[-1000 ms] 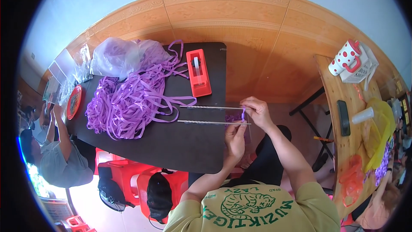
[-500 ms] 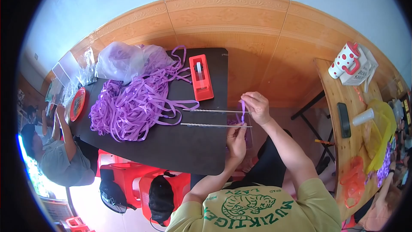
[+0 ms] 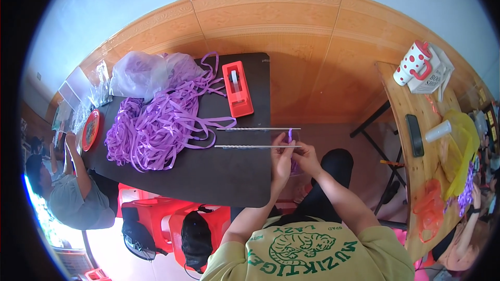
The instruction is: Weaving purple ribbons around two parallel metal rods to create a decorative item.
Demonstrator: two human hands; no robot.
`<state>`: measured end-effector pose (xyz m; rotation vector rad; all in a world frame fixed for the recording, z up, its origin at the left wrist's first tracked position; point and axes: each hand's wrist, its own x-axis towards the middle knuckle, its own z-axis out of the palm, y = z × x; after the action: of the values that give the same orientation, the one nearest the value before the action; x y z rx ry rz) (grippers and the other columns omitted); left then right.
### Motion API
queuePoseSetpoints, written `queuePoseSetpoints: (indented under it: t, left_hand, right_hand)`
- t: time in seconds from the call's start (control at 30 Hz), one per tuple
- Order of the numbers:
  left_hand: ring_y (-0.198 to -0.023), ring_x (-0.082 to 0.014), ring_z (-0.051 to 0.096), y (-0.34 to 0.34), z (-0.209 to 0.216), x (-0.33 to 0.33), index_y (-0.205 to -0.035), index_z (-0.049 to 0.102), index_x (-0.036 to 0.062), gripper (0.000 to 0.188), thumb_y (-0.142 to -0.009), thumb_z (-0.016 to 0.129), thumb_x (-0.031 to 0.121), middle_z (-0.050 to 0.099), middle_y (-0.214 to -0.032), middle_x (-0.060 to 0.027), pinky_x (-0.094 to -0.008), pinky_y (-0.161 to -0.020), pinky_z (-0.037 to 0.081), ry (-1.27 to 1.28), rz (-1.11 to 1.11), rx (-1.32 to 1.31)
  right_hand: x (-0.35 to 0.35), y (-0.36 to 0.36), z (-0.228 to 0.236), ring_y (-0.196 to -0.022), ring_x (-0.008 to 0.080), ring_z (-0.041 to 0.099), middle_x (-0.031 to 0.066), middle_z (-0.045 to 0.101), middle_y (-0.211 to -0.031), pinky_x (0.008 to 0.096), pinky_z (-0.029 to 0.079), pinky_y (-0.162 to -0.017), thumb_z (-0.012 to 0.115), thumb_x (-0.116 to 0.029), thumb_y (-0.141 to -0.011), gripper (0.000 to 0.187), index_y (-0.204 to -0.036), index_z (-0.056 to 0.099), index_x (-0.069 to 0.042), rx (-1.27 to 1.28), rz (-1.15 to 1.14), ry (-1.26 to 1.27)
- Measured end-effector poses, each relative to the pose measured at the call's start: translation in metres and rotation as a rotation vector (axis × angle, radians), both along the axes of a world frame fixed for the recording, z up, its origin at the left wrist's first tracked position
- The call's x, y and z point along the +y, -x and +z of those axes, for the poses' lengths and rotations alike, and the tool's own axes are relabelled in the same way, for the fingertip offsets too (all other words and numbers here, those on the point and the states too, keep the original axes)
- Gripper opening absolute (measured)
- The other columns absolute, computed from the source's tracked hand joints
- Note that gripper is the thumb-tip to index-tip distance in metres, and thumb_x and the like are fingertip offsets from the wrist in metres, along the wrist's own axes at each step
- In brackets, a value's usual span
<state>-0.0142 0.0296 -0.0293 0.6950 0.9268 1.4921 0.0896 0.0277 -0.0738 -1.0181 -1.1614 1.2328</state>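
Note:
Two thin metal rods, the far rod (image 3: 258,128) and the near rod (image 3: 250,147), stick out side by side past the right edge of the black table. A short piece of purple ribbon (image 3: 290,135) runs at their free ends. My left hand (image 3: 281,162) pinches the ribbon between the rods, fingers closed. Beside it, my right hand (image 3: 309,160) is closed with bent fingers at the near rod's tip, apparently on the same ribbon; its fingertips are partly hidden. A large heap of purple ribbon (image 3: 156,130) lies on the table to the left.
A red tape dispenser (image 3: 238,91) stands behind the rods on the black table (image 3: 224,182). Behind the heap sits a clear plastic bag (image 3: 138,75). At right, a wooden table (image 3: 398,99) holds a spotted tumbler (image 3: 411,65), a phone (image 3: 414,135) and bags. Other people sit at both sides.
My right hand has come down from above the far rod to the near rod's tip, beside my left hand. My left hand has shifted slightly up between the rods.

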Motion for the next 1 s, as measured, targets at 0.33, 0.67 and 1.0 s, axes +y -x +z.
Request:
queuePoseSetpoints:
  t: [0.33,0.67,1.0]
  left_hand:
    - [-0.077,-0.0074,0.057,0.003,-0.001,0.003,-0.097,0.067,0.0013,0.016,-0.081,0.067,0.004,0.065,-0.086,-0.0029,-0.0201,-0.070,0.043,0.115,-0.093,0.043]
    - [-0.068,-0.0065,0.055,0.000,-0.010,0.006,-0.088,0.068,0.0030,0.008,-0.080,0.067,0.003,0.064,-0.076,-0.0015,-0.0199,-0.064,0.041,0.009,-0.082,-0.030]
    - [-0.062,-0.0060,0.056,0.001,-0.012,0.007,-0.086,0.069,0.0042,0.007,-0.079,0.069,0.002,0.065,-0.072,-0.0010,-0.0193,-0.057,0.041,0.027,-0.078,-0.058]
  right_hand:
    - [-0.037,0.000,-0.040,-0.076,0.0090,0.058,0.0018,0.062,-0.083,0.0231,0.046,-0.069,0.057,0.011,-0.076,0.018,-0.088,0.062,-0.001,0.224,0.200,0.251]
    - [-0.060,-0.006,-0.080,-0.076,0.0081,0.056,-0.0001,0.061,-0.083,0.0225,0.045,-0.069,0.060,0.007,-0.075,0.020,-0.093,0.063,-0.003,0.111,0.066,0.268]
    - [-0.023,-0.017,0.003,-0.094,0.0128,0.055,0.0049,0.058,-0.099,0.0230,0.042,-0.083,0.053,0.005,-0.084,0.021,-0.103,0.061,0.002,-0.023,-0.108,-0.073]
